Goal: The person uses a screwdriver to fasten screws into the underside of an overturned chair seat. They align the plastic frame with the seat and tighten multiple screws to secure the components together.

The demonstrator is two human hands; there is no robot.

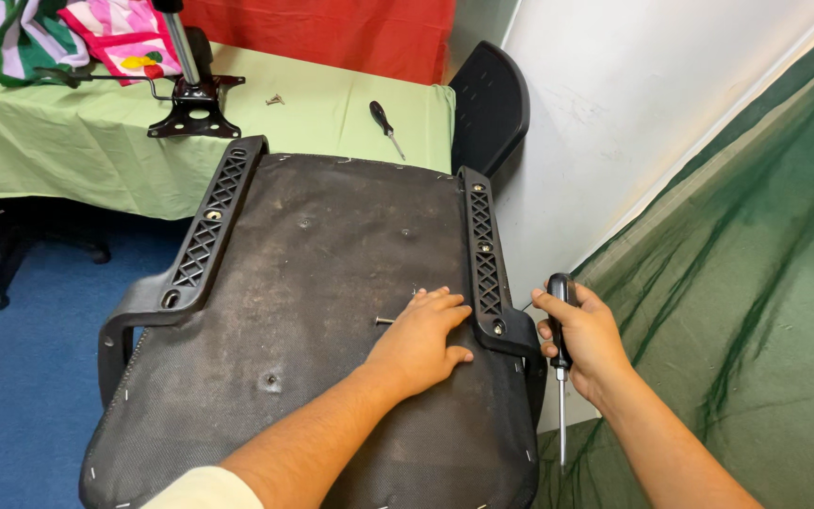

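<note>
Resting flat with fingers spread on the upturned seat [313, 311], the left hand [421, 339] touches a screw [384, 321]. Just right of the seat, the right hand [584, 339] grips a screwdriver [561, 363], blade pointing down.

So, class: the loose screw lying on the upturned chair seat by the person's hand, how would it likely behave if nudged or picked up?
The screw is small and round-shanked, so it would probably roll in an arc. The seat underside looks tilted and rough, which may slow it. Being tiny beside the left hand, it likely needs a fingertip pinch.
</note>
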